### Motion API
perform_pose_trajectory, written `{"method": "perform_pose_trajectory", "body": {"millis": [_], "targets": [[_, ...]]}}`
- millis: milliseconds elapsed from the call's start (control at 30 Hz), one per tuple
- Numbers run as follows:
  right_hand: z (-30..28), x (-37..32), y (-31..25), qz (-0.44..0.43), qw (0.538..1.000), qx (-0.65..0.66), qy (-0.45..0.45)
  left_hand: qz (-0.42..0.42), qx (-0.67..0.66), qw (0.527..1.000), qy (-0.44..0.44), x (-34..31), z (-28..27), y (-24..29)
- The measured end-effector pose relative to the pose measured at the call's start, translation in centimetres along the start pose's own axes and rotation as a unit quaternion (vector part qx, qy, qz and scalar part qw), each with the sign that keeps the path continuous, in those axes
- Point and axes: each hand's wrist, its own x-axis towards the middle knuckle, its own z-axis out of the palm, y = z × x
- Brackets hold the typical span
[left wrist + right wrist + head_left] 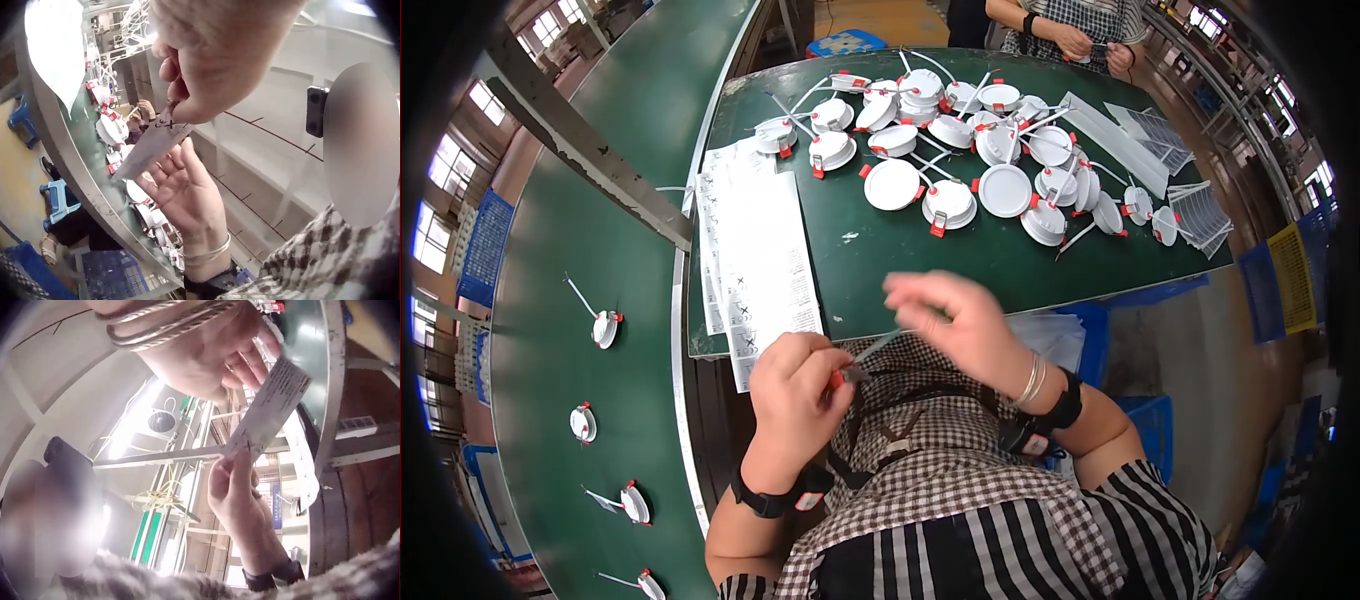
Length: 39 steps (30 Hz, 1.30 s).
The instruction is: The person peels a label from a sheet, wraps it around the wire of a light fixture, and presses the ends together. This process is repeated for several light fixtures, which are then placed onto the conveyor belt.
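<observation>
My left hand (793, 395) pinches one end of a printed label strip (272, 403) between thumb and fingers, in front of my apron. In the head view a small red part (837, 379) shows at these fingers, the rest of it hidden. The label (153, 147) carries black print and marks and slants away from my fingertips. My right hand (960, 325) is raised across from it, palm turned toward the strip, fingers extended and loosely bent. In the right wrist view, the right hand's fingers (247, 365) come close to the label's far end.
Many round white downlights (1005, 190) with red clips and wires are heaped on the green table (870, 270). Label sheets (770, 250) lie at its left edge. A green conveyor (640, 400) at left carries several downlights. Another person's hands (1090, 45) work across the table.
</observation>
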Motion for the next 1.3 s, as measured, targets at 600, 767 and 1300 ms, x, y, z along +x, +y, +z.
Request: {"method": "perform_pose_trajectory", "body": {"millis": [600,767,1300], "targets": [[-6.2,10.8,7.5,0.174,0.954,-0.246,0.005,0.057,-0.006,0.997,0.060,-0.7,-1.4,0.3],[-6.1,6.6,6.7,0.211,0.972,-0.103,0.010,0.005,-0.057,0.996,0.065,-0.3,-0.3,0.1],[-5.7,5.2,8.0,0.327,0.926,0.092,-0.165,-0.053,-0.117,0.988,0.081,-0.3,0.3,0.8]]}}
